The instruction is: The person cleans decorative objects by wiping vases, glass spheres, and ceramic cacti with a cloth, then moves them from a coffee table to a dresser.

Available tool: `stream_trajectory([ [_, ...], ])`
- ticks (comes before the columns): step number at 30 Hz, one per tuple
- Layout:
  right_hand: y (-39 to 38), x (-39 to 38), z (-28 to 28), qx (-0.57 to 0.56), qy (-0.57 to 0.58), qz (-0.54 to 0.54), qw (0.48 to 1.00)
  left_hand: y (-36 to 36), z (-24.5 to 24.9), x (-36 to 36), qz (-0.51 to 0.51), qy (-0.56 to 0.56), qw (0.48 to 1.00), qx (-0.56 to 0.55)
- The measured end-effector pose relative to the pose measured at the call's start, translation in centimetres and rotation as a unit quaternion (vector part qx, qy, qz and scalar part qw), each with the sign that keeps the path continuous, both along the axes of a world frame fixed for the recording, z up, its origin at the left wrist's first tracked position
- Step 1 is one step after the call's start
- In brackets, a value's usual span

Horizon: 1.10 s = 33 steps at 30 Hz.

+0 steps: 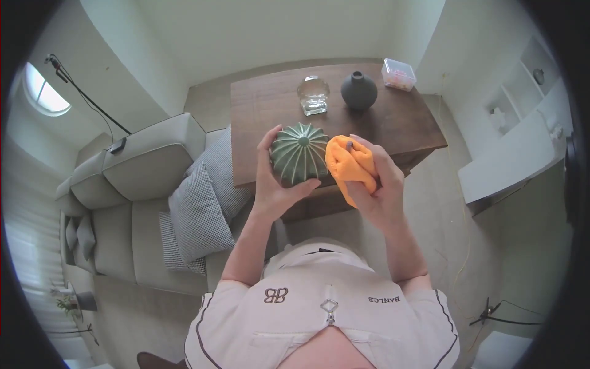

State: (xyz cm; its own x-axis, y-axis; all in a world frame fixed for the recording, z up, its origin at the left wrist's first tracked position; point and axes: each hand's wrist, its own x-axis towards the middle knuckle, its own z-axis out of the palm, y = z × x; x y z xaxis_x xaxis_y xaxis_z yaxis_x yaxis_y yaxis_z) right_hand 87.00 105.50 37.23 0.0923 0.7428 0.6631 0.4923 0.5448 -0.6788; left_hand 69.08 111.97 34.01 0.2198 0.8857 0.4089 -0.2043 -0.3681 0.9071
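Head view shows the left hand cupping the green ribbed ornament, probably for steadiness, while the right hand grips a bunched orange cloth beside it.

In front of me is a brown wooden surface with a straight near edge. My landmark on it is the matt dark grey, round-bellied vase with a short narrow neck, standing upright. Just left of the vase stands a clear glass ornament; to its right, slightly farther from me, sits a clear plastic box with pinkish contents.
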Motion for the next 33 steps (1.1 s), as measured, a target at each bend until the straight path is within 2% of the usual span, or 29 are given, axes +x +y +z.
stream_trajectory([
  [3, 0.1, -0.2, 0.0, -0.004, -0.027, 0.001, 1.000, -0.1, 0.3, -0.3, 0.003, 0.025, 0.999, 0.023],
  [6, 0.0, -0.5, -0.3, -0.005, -0.021, -0.004, 1.000, -0.3, 0.6, -0.4, -0.008, -0.005, 1.000, -0.002],
  [11, -0.1, -1.0, -1.6, 0.004, -0.015, -0.023, 1.000, -0.1, -1.2, 0.4, -0.053, -0.183, 0.972, -0.140],
  [15, 0.0, -1.3, -2.8, 0.046, -0.041, -0.046, 0.997, 0.3, -1.8, 1.0, -0.123, -0.250, 0.945, -0.172],
  [18, -0.1, -1.1, -3.4, 0.043, -0.054, -0.029, 0.997, 0.2, -1.2, 1.2, -0.146, -0.261, 0.937, -0.182],
  [20, -0.2, -1.1, -3.3, 0.011, 0.007, -0.045, 0.999, 0.2, -1.5, 1.2, -0.131, -0.252, 0.942, -0.181],
  [24, 0.6, -1.3, -2.8, -0.002, 0.057, -0.050, 0.997, -0.3, -1.5, 1.7, -0.106, -0.226, 0.949, -0.195],
  [29, 1.5, -1.2, -2.7, -0.070, 0.191, -0.016, 0.979, 0.2, -1.1, 0.4, -0.153, -0.177, 0.964, -0.126],
  [33, 2.2, -1.1, -3.0, -0.078, 0.210, 0.019, 0.974, 1.6, -1.6, -1.1, -0.167, -0.161, 0.964, -0.131],
])
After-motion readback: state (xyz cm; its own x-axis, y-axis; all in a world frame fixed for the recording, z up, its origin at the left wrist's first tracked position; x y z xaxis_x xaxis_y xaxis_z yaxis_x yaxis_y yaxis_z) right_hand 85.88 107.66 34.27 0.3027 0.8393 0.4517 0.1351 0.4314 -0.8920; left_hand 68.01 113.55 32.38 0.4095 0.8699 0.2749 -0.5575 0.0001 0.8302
